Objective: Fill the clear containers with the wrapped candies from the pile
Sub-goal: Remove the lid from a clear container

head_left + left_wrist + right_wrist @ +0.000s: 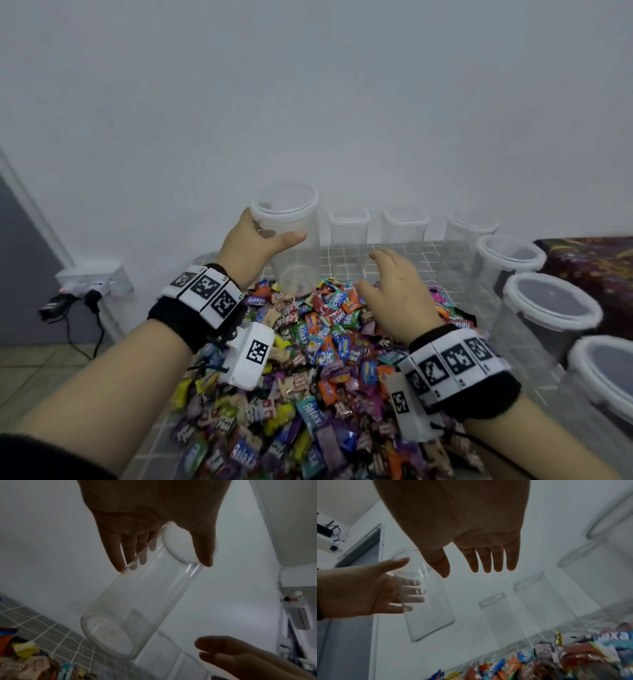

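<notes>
My left hand (263, 240) grips a tall clear round container (294, 246) near its white rim, thumb on the near side and fingers behind it. The left wrist view shows the container (137, 601) tilted, empty, its base above the table. A large pile of wrapped candies (325, 342) covers the table in front of me. Over the far end of the pile hovers my right hand (394, 287), fingers spread and relaxed, holding nothing. In the right wrist view that right hand (465, 573) hangs just right of the held container (429, 608).
More clear containers stand along the wall (349, 226) (404, 226) (471, 229) and down the right edge (510, 257) (551, 308) (603, 373). The table has a grey tiled surface (411, 253). A power strip with plugs (92, 281) sits at the left wall.
</notes>
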`<control>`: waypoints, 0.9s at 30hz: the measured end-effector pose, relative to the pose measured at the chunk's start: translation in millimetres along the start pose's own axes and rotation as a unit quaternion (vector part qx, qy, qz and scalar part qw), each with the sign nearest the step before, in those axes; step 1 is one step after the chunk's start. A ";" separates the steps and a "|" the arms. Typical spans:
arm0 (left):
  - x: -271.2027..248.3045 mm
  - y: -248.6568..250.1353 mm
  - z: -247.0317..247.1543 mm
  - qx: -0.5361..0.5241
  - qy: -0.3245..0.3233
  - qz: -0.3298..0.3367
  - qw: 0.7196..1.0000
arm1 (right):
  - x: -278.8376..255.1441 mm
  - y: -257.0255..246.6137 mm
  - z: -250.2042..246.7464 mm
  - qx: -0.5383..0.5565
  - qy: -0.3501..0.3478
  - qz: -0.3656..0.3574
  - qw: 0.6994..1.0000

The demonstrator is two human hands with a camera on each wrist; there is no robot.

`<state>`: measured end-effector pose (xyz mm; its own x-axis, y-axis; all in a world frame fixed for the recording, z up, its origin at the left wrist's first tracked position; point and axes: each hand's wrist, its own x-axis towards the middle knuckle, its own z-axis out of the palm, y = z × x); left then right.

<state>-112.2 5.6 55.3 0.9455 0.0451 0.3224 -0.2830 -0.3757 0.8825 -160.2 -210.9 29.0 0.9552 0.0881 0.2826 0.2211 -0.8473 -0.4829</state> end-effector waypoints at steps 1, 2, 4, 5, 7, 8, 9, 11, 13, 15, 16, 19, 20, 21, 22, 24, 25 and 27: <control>-12.9 6.3 -2.8 -0.015 -0.004 0.004 1.000 | -4.4 -3.4 -5.1 0.008 0.004 -0.002 1.000; -25.7 12.1 -5.7 -0.029 -0.011 0.009 0.999 | -9.0 -6.6 -9.7 0.017 0.010 -0.007 1.000; -53.0 23.7 -11.2 -0.057 -0.036 0.023 0.997 | -19.7 -13.9 -18.0 0.035 0.026 -0.021 0.999; -66.3 28.1 -13.6 -0.070 -0.053 0.027 0.996 | -26.1 -17.9 -21.8 0.044 0.031 -0.028 0.998; -91.6 33.3 -18.9 -0.085 -0.085 0.025 0.992 | -39.9 -26.5 -29.3 0.061 0.033 -0.037 0.997; -104.5 35.2 -20.9 -0.092 -0.099 0.022 0.991 | -47.6 -30.6 -32.7 0.070 0.029 -0.040 0.996; -116.0 35.5 -23.0 -0.102 -0.112 0.023 0.988 | -55.2 -34.8 -35.8 0.082 0.022 -0.045 0.995; -137.3 31.3 -26.2 -0.117 -0.137 0.021 0.983 | -70.5 -42.9 -40.4 0.112 0.011 -0.057 0.992; -155.9 23.6 -28.3 -0.125 -0.152 0.014 0.980 | -84.4 -49.3 -41.5 0.155 -0.009 -0.069 0.986; -172.1 16.0 -28.9 -0.133 -0.167 -0.001 0.977 | -96.9 -52.7 -39.7 0.218 -0.058 -0.081 0.971; -178.9 11.8 -28.8 -0.136 -0.176 -0.005 0.975 | -103.3 -53.9 -37.9 0.239 -0.092 -0.090 0.962; -196.1 4.4 -26.3 -0.122 -0.195 -0.017 0.973 | -120.2 -55.0 -29.4 0.234 -0.153 -0.120 0.953; -199.7 2.4 -25.0 -0.113 -0.198 -0.020 0.973 | -124.4 -54.8 -26.1 0.228 -0.164 -0.121 0.952; -202.7 0.6 -23.6 -0.106 -0.206 -0.020 0.973 | -128.3 -54.9 -23.3 0.222 -0.174 -0.118 0.952; -205.7 -0.3 -21.6 -0.101 -0.209 -0.018 0.973 | -131.6 -54.7 -20.0 0.219 -0.182 -0.113 0.952; -212.7 2.3 -18.0 -0.102 -0.206 -0.020 0.973 | -136.5 -53.8 -15.5 0.223 -0.192 -0.098 0.951; -215.7 3.2 -16.2 -0.110 -0.205 -0.019 0.972 | -138.5 -53.2 -13.5 0.233 -0.194 -0.088 0.949; -220.2 4.8 -12.0 -0.116 -0.204 -0.018 0.972 | -140.8 -51.3 -10.2 0.255 -0.197 -0.070 0.944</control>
<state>-323.6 5.0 -7.3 0.9271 -0.3345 0.1690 -0.2324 -0.1594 0.9595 -308.0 -185.2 22.4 0.8862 0.4541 0.0915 0.3209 -0.4594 -0.8283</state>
